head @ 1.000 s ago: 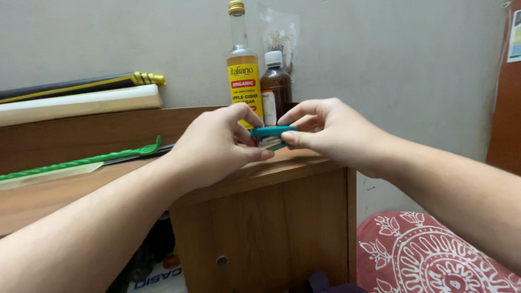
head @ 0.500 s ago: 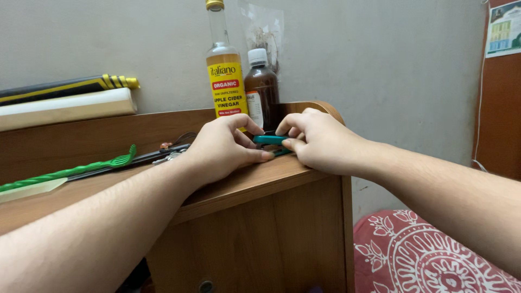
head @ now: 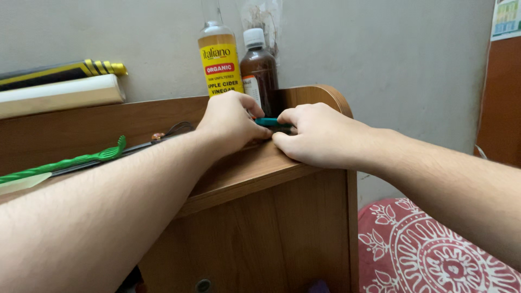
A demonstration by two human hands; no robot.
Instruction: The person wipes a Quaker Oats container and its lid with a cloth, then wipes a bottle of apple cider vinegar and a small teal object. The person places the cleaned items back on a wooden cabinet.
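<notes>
Domestic room, evidently a home: wooden headboard shelf (head: 255,168) against plain wall, vinegar bottle (head: 220,62), brown bottle (head: 259,68), patterned red bedding (head: 434,249) near right.

Two bare arms, no sleeves

The left arm (head: 125,201) and right arm (head: 450,184) are uncovered as far as the view reaches, both lightly haired. The left hand (head: 230,119) and right hand (head: 320,135) wear no gloves, rings or watch; fingers (head: 282,116) have short nails.
</notes>
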